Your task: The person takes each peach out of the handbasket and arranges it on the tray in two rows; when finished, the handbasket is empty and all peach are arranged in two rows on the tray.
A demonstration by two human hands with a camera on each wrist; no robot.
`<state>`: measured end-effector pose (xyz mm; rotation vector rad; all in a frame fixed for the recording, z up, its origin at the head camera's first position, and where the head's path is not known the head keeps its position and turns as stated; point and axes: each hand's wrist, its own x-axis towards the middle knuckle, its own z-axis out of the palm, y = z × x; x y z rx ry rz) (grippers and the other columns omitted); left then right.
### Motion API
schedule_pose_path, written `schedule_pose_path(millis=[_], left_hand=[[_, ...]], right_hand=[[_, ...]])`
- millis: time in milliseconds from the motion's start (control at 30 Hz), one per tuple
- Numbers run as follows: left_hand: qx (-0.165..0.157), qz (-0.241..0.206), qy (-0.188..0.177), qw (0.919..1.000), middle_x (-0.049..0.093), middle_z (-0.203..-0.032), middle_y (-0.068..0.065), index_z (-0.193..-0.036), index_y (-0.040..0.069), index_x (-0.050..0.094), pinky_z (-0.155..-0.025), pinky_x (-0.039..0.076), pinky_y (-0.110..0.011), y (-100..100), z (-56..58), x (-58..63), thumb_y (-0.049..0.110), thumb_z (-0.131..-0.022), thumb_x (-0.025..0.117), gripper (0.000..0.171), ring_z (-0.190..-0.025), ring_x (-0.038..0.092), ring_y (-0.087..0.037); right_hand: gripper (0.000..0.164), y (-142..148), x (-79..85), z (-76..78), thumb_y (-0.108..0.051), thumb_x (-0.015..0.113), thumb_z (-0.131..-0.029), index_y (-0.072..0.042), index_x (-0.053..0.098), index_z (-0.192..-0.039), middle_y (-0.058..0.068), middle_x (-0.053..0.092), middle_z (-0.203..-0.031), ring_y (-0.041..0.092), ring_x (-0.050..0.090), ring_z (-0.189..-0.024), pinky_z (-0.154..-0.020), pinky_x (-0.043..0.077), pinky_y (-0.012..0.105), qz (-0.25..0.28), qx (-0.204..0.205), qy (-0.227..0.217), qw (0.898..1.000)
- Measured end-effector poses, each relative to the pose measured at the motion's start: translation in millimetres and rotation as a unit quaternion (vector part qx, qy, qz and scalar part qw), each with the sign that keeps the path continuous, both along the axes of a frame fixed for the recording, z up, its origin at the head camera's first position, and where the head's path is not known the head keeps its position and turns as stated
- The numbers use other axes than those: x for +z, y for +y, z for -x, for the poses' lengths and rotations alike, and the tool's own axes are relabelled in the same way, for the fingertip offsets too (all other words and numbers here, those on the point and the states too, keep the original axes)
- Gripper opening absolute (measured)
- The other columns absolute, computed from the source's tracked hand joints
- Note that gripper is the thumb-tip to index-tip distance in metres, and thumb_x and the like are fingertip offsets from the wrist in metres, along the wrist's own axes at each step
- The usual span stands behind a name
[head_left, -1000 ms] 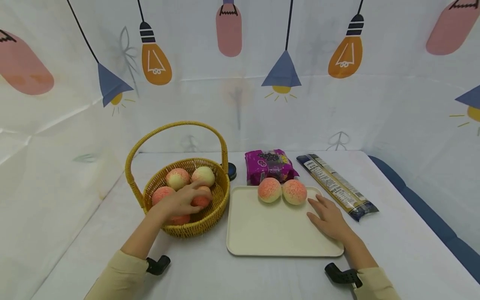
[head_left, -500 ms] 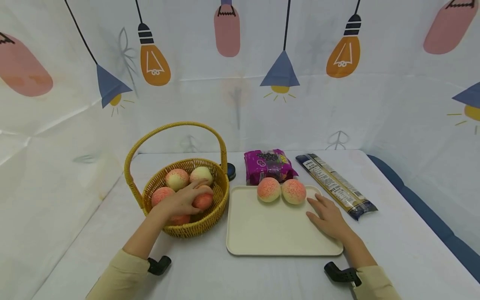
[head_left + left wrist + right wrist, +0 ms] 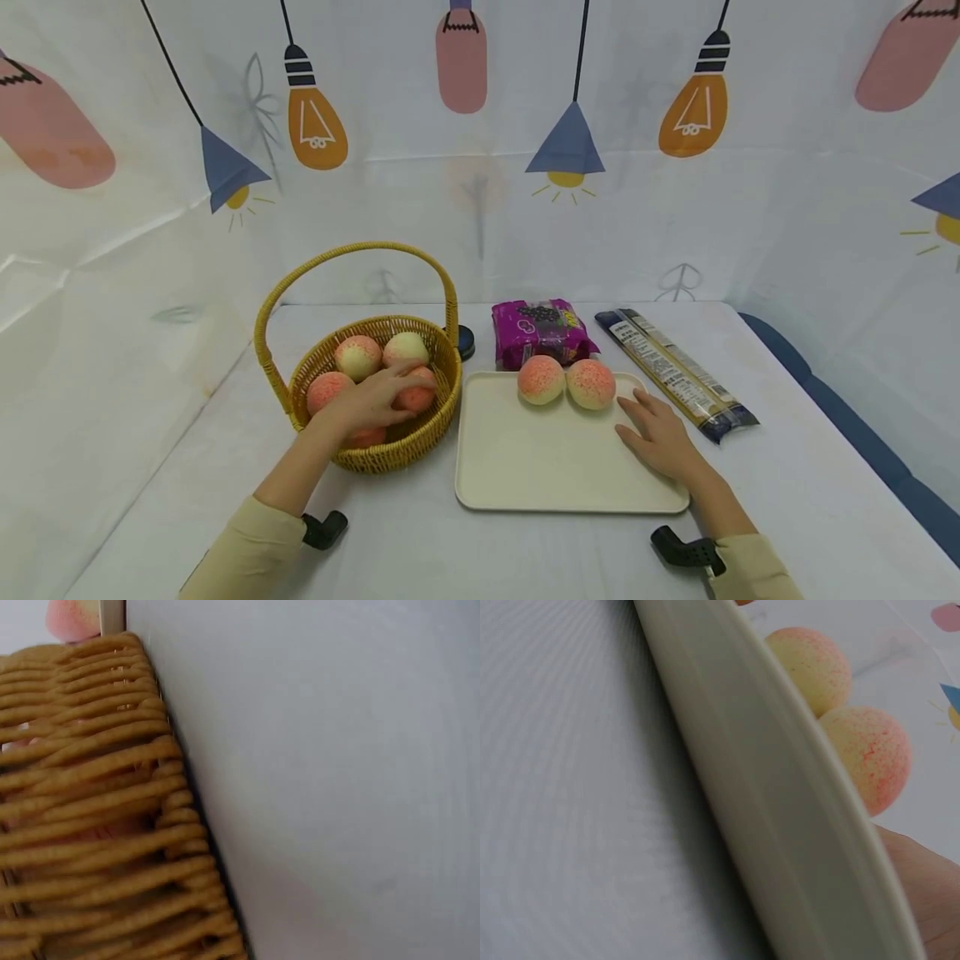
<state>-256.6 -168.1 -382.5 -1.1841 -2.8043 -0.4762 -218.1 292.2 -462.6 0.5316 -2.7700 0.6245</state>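
Note:
In the head view my left hand (image 3: 371, 402) reaches into a yellow wicker basket (image 3: 397, 457) and grips a pink peach (image 3: 417, 390), fingers over its top and thumb at its near side. Several other pink-and-cream peaches lie around it, among them one at the back (image 3: 357, 357), one partly under my forearm. My right hand (image 3: 660, 442) rests on the right edge of a cream tray (image 3: 555, 467), its fingers spread loosely and holding nothing. Two peaches (image 3: 541, 380) sit side by side at the tray's back edge. The left wrist view shows only the basket's woven wall (image 3: 97, 825) up close.
Behind the tray lies a purple snack packet (image 3: 540, 332). A long, dark-and-gold packet (image 3: 675, 371) slants across the table to its right. Behind the basket a dark round object (image 3: 466, 342) shows partly. The basket's tall handle (image 3: 360, 247) arches over its opening.
My left hand, with the peach in its grip, has shifted slightly to the right inside the basket. My right hand has stayed at the tray's edge.

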Motion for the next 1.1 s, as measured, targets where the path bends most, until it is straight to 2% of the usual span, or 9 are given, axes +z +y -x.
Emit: schedule_pose_path(millis=[100,200,400,533,667,900,1100], left_hand=[[0.024,0.016,0.008,0.9995,0.039,-0.137,-0.014,-0.122,0.022,0.054,-0.086,0.043,-0.045,3.5,0.5,-2.4,0.018,-0.075,0.076,0.053,-0.111,0.046,-0.036],[0.041,0.031,0.039,0.9979,0.044,-0.131,-0.012,-0.121,0.023,0.054,-0.08,0.046,-0.044,8.3,0.1,-3.3,0.018,-0.072,0.078,0.055,-0.102,0.049,-0.037],[0.024,0.066,0.107,0.9918,0.043,-0.132,-0.016,-0.115,0.02,0.056,-0.054,0.048,-0.034,15.7,-4.9,-0.4,0.015,-0.076,0.075,0.044,-0.088,0.056,-0.039],[0.015,0.073,0.128,0.9889,0.041,-0.134,-0.014,-0.114,0.022,0.057,-0.048,0.046,-0.031,16.5,-7.5,0.2,0.014,-0.078,0.073,0.04,-0.085,0.056,-0.039],[0.01,0.063,0.126,0.9899,0.043,-0.132,-0.014,-0.113,0.024,0.058,-0.051,0.047,-0.033,15.8,-7.5,-1.7,0.015,-0.079,0.071,0.038,-0.084,0.056,-0.037],[0.011,0.043,0.102,0.9938,0.045,-0.128,-0.017,-0.113,0.019,0.056,-0.069,0.048,-0.041,12.8,-3.6,-5.6,0.016,-0.078,0.071,0.038,-0.084,0.058,-0.032],[0.012,0.012,0.097,0.9951,0.046,-0.12,-0.019,-0.113,0.015,0.055,-0.073,0.045,-0.043,10.0,-1.5,-5.9,0.016,-0.075,0.073,0.042,-0.083,0.055,-0.028]], right_hand=[[0.046,0.1,-1.2,0.0,-0.023,0.059,-0.088,0.001,0.051,-0.126,0.031,0.038,-0.133,0.049,0.034,-0.119,-0.091,0.027,0.064,0.001,0.0,0.0,1.0],[0.046,-0.2,-1.1,-0.3,-0.023,0.059,-0.088,0.001,0.051,-0.126,0.031,0.038,-0.133,0.049,0.034,-0.119,-0.091,0.027,0.064,0.002,-0.001,0.002,1.0],[0.046,-1.0,1.9,-1.8,-0.022,0.06,-0.087,0.002,0.052,-0.125,0.032,0.039,-0.131,0.049,0.035,-0.118,-0.091,0.027,0.064,0.003,0.002,0.011,1.0],[0.046,-1.1,3.8,-2.1,-0.021,0.06,-0.087,0.002,0.052,-0.125,0.032,0.039,-0.131,0.05,0.035,-0.118,-0.091,0.027,0.064,0.006,0.002,0.013,1.0],[0.046,-0.8,3.1,-2.7,-0.022,0.059,-0.088,0.002,0.051,-0.126,0.032,0.038,-0.132,0.05,0.034,-0.118,-0.091,0.027,0.064,0.004,-0.001,0.004,1.0],[0.046,-0.6,1.3,-3.0,-0.023,0.06,-0.087,0.001,0.052,-0.126,0.032,0.039,-0.132,0.049,0.034,-0.118,-0.092,0.027,0.064,0.008,-0.002,0.006,1.0],[0.046,-0.5,1.0,-1.7,-0.022,0.06,-0.087,0.002,0.052,-0.125,0.032,0.039,-0.131,0.049,0.035,-0.118,-0.092,0.027,0.063,0.008,0.003,0.008,1.0]])
